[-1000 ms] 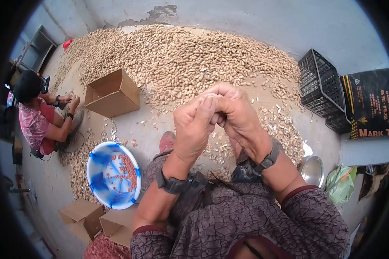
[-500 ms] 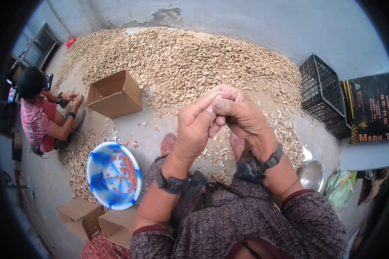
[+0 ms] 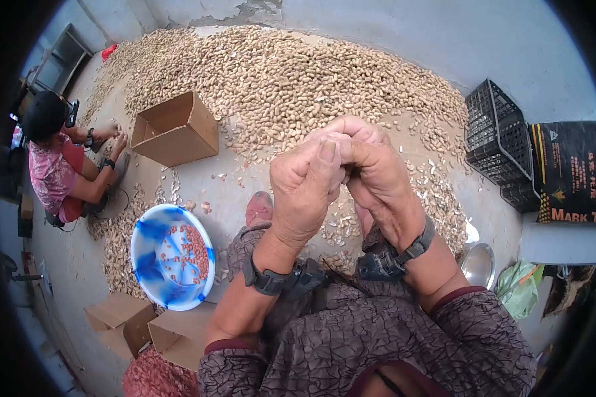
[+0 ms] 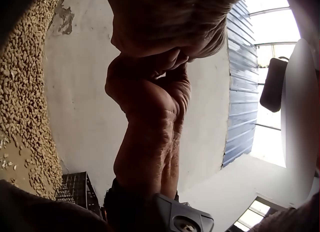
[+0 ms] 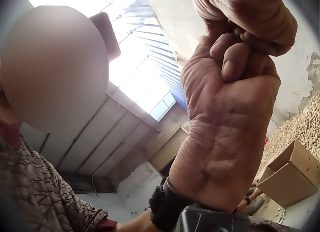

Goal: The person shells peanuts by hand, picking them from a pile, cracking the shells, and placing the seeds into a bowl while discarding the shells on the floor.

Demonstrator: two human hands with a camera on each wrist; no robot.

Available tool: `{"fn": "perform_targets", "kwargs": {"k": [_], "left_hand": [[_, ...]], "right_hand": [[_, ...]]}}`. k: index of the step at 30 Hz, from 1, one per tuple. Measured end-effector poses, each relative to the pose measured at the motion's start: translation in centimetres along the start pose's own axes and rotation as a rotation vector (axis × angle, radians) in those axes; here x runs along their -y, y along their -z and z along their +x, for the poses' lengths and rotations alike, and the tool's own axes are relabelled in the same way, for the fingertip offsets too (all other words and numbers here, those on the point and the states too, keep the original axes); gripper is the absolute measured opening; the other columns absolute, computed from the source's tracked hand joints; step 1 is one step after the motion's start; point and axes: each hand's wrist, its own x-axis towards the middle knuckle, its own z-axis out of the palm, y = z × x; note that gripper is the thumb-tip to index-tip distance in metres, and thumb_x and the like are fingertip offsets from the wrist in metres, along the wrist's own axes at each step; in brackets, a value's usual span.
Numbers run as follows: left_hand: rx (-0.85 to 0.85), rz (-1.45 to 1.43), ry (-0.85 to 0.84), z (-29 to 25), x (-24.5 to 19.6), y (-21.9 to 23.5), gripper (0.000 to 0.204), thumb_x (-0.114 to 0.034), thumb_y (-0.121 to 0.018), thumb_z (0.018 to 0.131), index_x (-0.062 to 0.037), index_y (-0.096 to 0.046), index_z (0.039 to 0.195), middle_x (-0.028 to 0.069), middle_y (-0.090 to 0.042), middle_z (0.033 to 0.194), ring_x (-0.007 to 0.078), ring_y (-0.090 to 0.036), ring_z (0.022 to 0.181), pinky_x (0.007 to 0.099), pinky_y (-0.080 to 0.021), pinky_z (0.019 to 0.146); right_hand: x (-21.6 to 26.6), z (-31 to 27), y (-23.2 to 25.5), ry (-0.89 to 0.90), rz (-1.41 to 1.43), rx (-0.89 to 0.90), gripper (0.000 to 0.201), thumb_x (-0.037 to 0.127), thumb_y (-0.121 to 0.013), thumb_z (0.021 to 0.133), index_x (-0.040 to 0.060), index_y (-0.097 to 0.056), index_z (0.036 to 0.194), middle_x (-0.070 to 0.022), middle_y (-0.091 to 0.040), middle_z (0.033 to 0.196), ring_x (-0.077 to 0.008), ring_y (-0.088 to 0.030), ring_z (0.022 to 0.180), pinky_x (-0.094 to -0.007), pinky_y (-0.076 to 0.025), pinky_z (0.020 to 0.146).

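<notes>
In the head view my left hand (image 3: pixel 304 188) and right hand (image 3: pixel 381 175) meet in front of me, over the floor. Their fingers curl inward and the fingertips press together around a peanut that the fingers hide. The left thumb points up, against the right hand's curled fingers. Seen from the left wrist, the right hand (image 4: pixel 145 94) is dark against the wall, below the left. The right wrist view shows the left hand (image 5: pixel 230 92) with its fingers bent toward the palm. A blue and white basin (image 3: pixel 172 257) with shelled red peanuts stands left of my legs.
A big heap of unshelled peanuts (image 3: pixel 265 86) spreads along the wall. A cardboard box (image 3: pixel 185 135) stands before it, with a person (image 3: pixel 66 165) crouching to the left. Black crates (image 3: pixel 500 142), a metal bowl (image 3: pixel 478 264) and a green bag (image 3: pixel 520 284) are at right.
Half a second ago the thumbs were close together with a pale bit showing between them. Now the left thumb has straightened upward and the right thumb is tucked out of sight.
</notes>
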Motion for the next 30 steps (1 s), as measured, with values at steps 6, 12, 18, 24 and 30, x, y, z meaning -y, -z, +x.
{"fn": "perform_targets", "kwargs": {"k": [6,12,18,24,30], "left_hand": [[-0.026,-0.094,0.08,0.2,-0.2,0.0,0.033,-0.024,-0.042,0.091,0.0058,-0.055,0.092,-0.0023,-0.039,0.055,0.0025,-0.028,0.042,0.0162,-0.024,0.04],[-0.047,-0.357,0.134,0.5,0.1,0.0,0.032,-0.015,-0.041,0.088,0.0064,-0.05,0.109,-0.0004,-0.047,0.063,0.0039,-0.036,0.047,0.0149,-0.029,0.043],[-0.118,-0.183,0.122,0.6,-0.7,0.2,0.037,-0.013,-0.046,0.085,0.0074,-0.045,0.115,-0.0017,-0.042,0.061,0.0025,-0.031,0.047,0.0153,-0.026,0.042],[-0.067,0.083,0.057,0.5,-1.7,0.5,0.032,-0.009,-0.042,0.084,0.0063,-0.047,0.111,-0.0056,-0.039,0.057,0.0011,-0.029,0.045,0.0156,-0.022,0.042],[0.073,0.079,0.083,0.6,-1.9,2.0,0.02,-0.005,-0.043,0.085,0.0061,-0.046,0.102,0.0057,-0.056,0.071,0.0064,-0.052,0.062,0.0178,-0.041,0.056]], "right_hand": [[0.4,0.7,0.3,-0.097,0.035,0.022,0.012,0.011,-0.06,0.077,-0.0007,-0.058,0.078,-0.0051,-0.058,0.064,-0.0095,-0.055,0.053,-0.018,-0.041,0.045],[0.2,0.8,1.1,-0.156,0.032,0.221,0.027,0.029,-0.057,0.082,0.0024,-0.058,0.075,0.0004,-0.056,0.058,-0.0074,-0.051,0.044,-0.0159,-0.031,0.036],[1.4,0.0,1.0,-0.055,-0.337,-0.026,0.041,0.045,-0.056,0.081,0.0056,-0.055,0.067,0.0005,-0.048,0.057,-0.0034,-0.039,0.045,-0.0172,-0.027,0.037],[1.7,-0.5,-0.2,-0.068,-0.45,0.055,0.042,0.042,-0.052,0.084,0.0036,-0.056,0.066,-0.0002,-0.048,0.054,-0.0037,-0.041,0.044,-0.0162,-0.028,0.037],[1.2,-0.2,-0.1,-0.104,-0.36,-0.032,0.033,0.029,-0.051,0.084,0.0034,-0.055,0.063,-0.0013,-0.05,0.054,-0.0045,-0.041,0.041,-0.0171,-0.029,0.035]]}}
